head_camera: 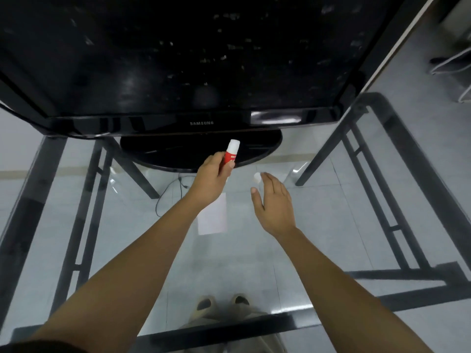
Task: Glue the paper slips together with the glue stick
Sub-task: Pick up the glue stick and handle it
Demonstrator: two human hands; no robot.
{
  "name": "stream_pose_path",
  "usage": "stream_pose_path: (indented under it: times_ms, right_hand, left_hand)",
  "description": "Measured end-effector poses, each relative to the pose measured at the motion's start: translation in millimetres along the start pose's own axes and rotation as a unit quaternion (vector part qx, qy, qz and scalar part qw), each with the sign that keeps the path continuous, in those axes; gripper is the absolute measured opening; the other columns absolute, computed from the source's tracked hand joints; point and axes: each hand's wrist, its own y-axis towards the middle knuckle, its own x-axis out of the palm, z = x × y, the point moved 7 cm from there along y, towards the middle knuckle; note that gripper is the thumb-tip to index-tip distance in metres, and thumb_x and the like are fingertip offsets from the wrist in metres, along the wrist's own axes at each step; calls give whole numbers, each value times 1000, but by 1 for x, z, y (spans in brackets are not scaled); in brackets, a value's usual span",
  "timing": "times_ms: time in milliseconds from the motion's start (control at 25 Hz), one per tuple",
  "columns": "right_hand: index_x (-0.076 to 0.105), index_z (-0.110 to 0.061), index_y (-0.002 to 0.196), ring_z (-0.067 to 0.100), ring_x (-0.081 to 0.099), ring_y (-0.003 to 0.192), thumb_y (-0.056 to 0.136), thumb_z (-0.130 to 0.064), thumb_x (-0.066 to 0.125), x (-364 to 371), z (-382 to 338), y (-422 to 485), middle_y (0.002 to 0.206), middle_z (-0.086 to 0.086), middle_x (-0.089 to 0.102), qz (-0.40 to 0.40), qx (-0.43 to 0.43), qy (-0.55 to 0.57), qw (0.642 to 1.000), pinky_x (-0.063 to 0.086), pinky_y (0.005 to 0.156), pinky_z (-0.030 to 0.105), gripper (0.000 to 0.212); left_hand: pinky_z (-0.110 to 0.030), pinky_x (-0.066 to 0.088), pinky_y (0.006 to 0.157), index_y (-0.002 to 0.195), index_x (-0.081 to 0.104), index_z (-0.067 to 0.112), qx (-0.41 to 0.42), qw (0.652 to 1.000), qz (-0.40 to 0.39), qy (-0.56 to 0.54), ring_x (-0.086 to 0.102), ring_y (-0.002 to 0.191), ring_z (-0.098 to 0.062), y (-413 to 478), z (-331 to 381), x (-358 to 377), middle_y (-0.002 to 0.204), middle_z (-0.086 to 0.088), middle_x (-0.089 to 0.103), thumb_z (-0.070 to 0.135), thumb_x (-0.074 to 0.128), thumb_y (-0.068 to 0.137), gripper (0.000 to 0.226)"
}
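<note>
Bare forearms (132,263) lead to two hands, left (211,178) and right (274,205); a dark sleeve edge (38,347), khaki trousers (229,319) and tan open-toed sandals (204,305) show beneath the glass surface (318,238).

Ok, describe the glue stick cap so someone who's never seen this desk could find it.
Start at the black monitor on the glass table. Just in front of its round base, the right hand pinches a small cap at its fingertips. It is plain white, unlike the red-labelled glue stick in the left hand.

A red and white glue stick (231,152) is held tilted in the left hand (213,177) above the glass worktop (331,225). A white cap (257,177) is pinched at the right hand's (274,203) fingertips. A paper slip (213,216) lies flat between the forearms, before a black monitor (178,59).
</note>
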Motion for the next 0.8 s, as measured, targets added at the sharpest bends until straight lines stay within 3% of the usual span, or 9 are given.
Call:
stream_pose_path:
  times_ms: [80,240,440,640,800]
  right_hand:
    - [39,-10,136,21,39,128,97,-34,39,-25,-25,16,139,7,45,24,-16,37,999,30,109,36,47]
    - [55,-11,123,20,49,116,95,-33,45,-74,-78,36,125,5,54,58,-54,130,988,42,99,34,37]
    - [63,-20,114,8,54,105,91,-40,53,-103,-126,44,113,-5,58,0,-75,223,972,38,83,10,33]
    - [62,-25,117,6,55,108,85,-47,58,-107,-156,41,116,-8,61,-85,-68,282,953,40,88,19,39]
    - [69,-26,103,-1,59,94,83,-48,61,-102,-154,31,96,-17,67,-98,-49,313,943,41,79,17,31]
  left_hand:
    - [-39,53,83,126,48,14,-14,998,7,-53,62,96,-22,-11,11,-17,109,-11,56,31,42,97,34]
    - [-29,55,77,128,42,18,-41,981,43,-187,66,95,-12,-40,29,-56,113,-1,58,29,50,94,37]
    - [-33,55,84,109,47,16,-31,957,42,-286,67,97,-13,-60,47,-94,117,-4,58,24,56,90,23]
    - [-33,53,88,109,50,15,7,958,34,-286,66,101,-14,-75,70,-111,116,-5,61,22,52,92,18]
    - [-34,53,91,108,51,16,21,967,11,-255,64,104,-12,-87,74,-98,114,-3,63,25,50,92,18]
